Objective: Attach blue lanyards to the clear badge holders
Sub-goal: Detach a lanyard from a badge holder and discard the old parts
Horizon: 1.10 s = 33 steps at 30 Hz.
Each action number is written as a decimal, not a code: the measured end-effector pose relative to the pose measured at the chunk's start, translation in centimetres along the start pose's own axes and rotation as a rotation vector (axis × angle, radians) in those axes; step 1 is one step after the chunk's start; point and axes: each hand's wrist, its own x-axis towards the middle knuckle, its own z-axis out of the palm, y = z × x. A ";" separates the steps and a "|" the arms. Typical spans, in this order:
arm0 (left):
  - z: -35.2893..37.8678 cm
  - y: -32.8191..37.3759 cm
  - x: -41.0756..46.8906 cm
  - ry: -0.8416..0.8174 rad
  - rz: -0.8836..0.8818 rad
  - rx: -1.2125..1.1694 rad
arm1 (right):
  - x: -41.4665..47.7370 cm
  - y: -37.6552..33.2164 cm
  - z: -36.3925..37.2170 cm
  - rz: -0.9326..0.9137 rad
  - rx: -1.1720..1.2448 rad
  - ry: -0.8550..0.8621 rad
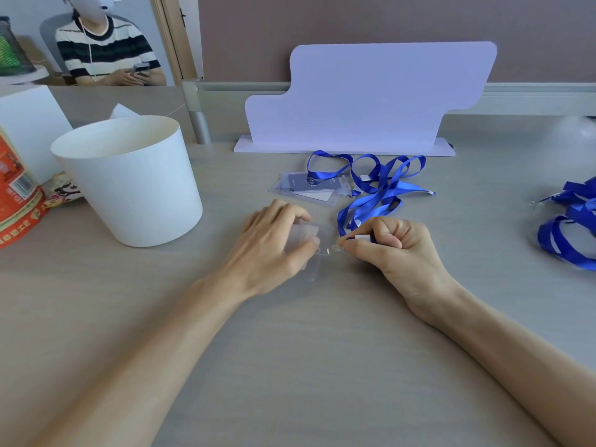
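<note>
My left hand (277, 243) grips a clear badge holder (306, 240) just above the grey desk, fingers curled over its top. My right hand (387, 246) pinches the clip end of a blue lanyard (371, 204) right at the holder's edge; the clip itself is tiny and mostly hidden by my fingers. The lanyard's ribbon loops away behind my right hand. Further back lie clear badge holders (309, 185) with blue lanyards (387, 172) tangled over them.
A white bucket (135, 182) stands at the left, with a red printed container (16, 195) beside it. A white shaped board (371, 98) stands at the back. More blue lanyards (571, 221) pile at the right edge. A seated person (106, 50) is behind the desk.
</note>
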 end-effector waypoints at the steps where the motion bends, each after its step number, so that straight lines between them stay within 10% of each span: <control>1: -0.1 -0.2 0.0 0.007 -0.002 -0.002 | 0.0 0.0 0.0 -0.003 0.001 0.003; 23: 0.9 -0.9 0.0 0.132 -0.056 0.217 | 1.1 -0.6 -2.3 -0.238 -0.374 0.282; 33: 1.4 2.3 0.0 -0.001 0.086 0.044 | 0.5 -3.0 -1.8 -0.048 0.177 0.110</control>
